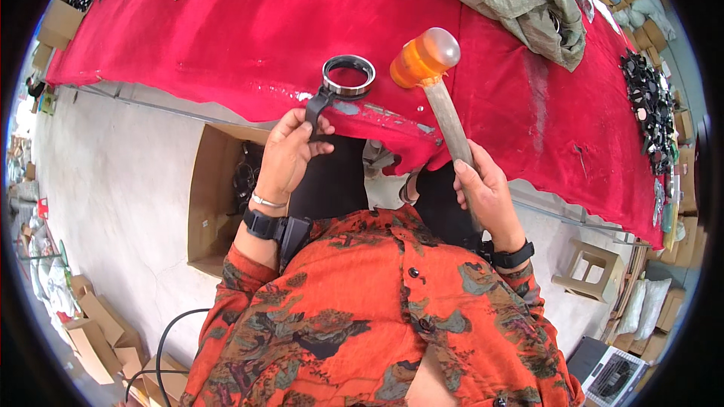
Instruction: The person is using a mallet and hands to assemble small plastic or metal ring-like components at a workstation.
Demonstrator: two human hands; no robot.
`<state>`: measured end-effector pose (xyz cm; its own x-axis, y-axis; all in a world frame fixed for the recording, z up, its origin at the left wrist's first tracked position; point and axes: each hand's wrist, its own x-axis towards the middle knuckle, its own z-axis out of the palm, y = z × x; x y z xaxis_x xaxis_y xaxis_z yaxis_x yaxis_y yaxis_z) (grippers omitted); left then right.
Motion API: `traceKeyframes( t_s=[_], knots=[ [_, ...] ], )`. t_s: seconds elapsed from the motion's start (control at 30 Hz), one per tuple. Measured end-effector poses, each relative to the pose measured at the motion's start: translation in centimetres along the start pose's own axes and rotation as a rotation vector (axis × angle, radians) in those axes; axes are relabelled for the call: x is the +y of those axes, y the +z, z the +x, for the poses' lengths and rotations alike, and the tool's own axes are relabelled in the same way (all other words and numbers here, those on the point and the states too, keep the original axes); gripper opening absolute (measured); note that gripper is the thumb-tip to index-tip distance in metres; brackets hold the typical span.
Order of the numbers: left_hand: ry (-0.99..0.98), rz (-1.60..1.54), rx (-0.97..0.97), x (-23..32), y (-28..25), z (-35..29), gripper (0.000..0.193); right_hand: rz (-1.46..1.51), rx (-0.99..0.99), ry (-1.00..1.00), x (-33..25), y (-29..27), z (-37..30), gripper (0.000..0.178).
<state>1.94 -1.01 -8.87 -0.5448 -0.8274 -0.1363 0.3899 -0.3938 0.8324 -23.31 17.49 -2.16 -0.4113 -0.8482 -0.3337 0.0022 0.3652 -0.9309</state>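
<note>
Right now, at the red table's [249,45] near edge, the left hand [290,152] pinches a black handle [320,105] between thumb and fingers, its metal ring [347,92] out over that edge! Right hand [486,188] wrapped around a wooden-handled mallet [448,117], orange head over the table, clear of the ring. Below the table's near edge, left, an open cardboard box [204,203]; right of it, a stool [612,275]. Across the table's far side, a greyish sack [520,7]!
</note>
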Motion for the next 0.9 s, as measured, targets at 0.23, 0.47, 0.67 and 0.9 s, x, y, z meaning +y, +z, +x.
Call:
traceKeyframes(
  t_s=[0.23, 0.47, 0.67, 0.9],
  knots=[
    [0.060, 0.331, 0.054, -1.1, 0.5, 1.2, 0.020, -0.177, 0.017, -0.117, -0.8, 2.0, -0.6, 0.046],
    [0.175, 0.365, -0.064, -2.8, -2.8, 0.9, 0.024, -0.077, 0.028, -0.504, -5.1, 2.6, -2.7, 0.048],
    [0.213, 0.366, -0.094, -3.3, -3.0, 1.6, 0.024, -0.556, -0.056, -0.314, -1.9, 1.8, -2.1, 0.045],
    [0.232, 0.334, -0.019, -3.7, -2.8, 0.7, 0.026, -0.565, -0.135, -0.475, -4.6, 2.9, -3.2, 0.047]
  ],
)
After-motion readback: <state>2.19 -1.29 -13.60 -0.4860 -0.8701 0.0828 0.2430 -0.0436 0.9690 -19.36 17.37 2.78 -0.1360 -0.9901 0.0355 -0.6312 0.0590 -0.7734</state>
